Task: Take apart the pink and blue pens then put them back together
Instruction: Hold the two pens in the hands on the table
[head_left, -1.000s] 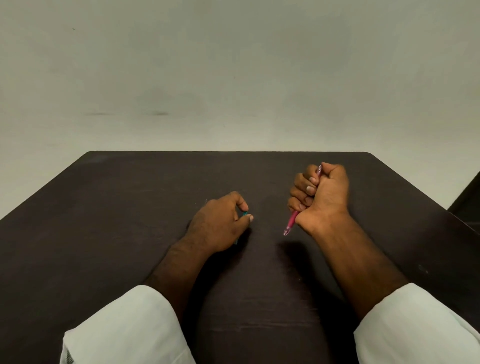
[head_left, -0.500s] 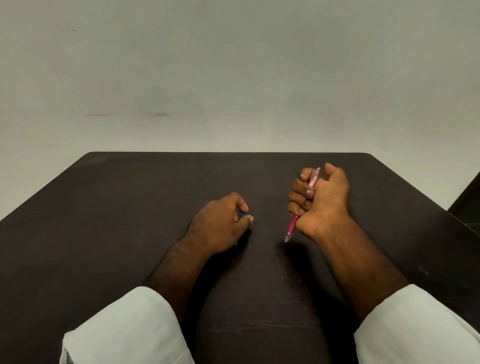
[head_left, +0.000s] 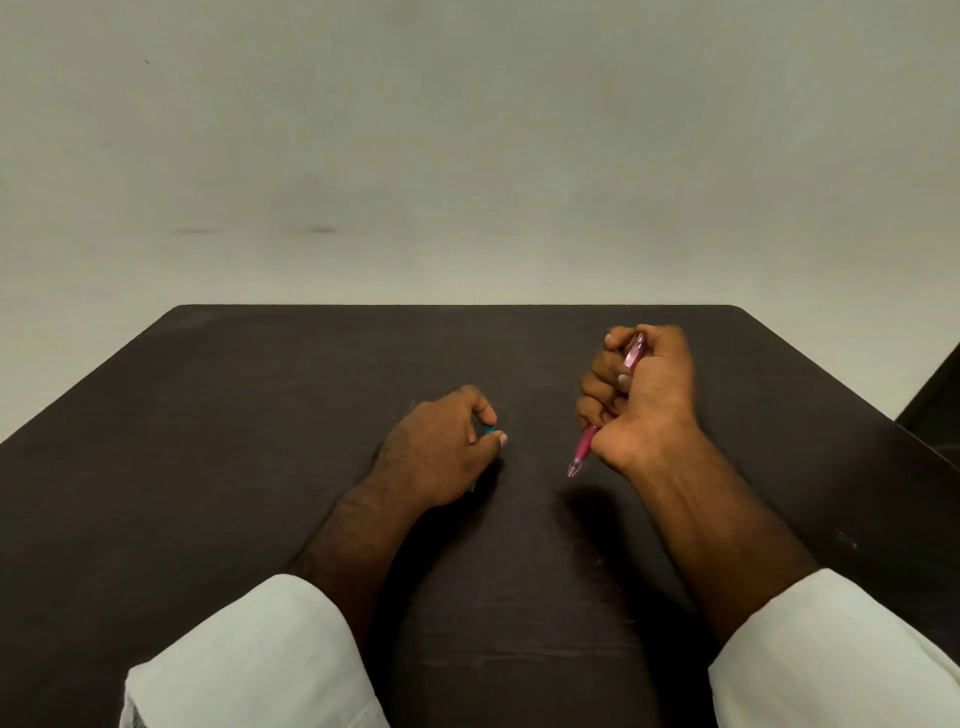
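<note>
**A:** Head view, the only one. What did the right hand have?

**B:** Right hand (head_left: 644, 400) was up off the bench (head_left: 208, 415), with a shadow under it. Its grip was clamped on the pink pen (head_left: 584, 449), all fingers wrapped round the barrel. The tip stuck out below the palm, slanting down toward the bench. The clear top end showed beside the thumb. The hand was a bit blurred.

**A:** Why a fist?

**B:** My guess is it locks the barrel, so the thumb can work the top or the other hand can twist the tip off. I saw no gap in the pen. I judged it whole.

**A:** Left side?

**B:** Left hand (head_left: 436, 452) lay on the bench, well apart from the right. Its grip was closed on the blue pen (head_left: 489, 430), with a teal sliver showing between thumb and forefinger and another under the heel of the hand. The rest was hidden, so I couldn't tell if it was whole.

**A:** Why resting there?

**B:** Likely parked. The bench takes the weight and the pen can't roll while the pink one gets done first.

**A:** Progress?

**B:** Early, I judged. No loose parts lay on the bench.
</note>
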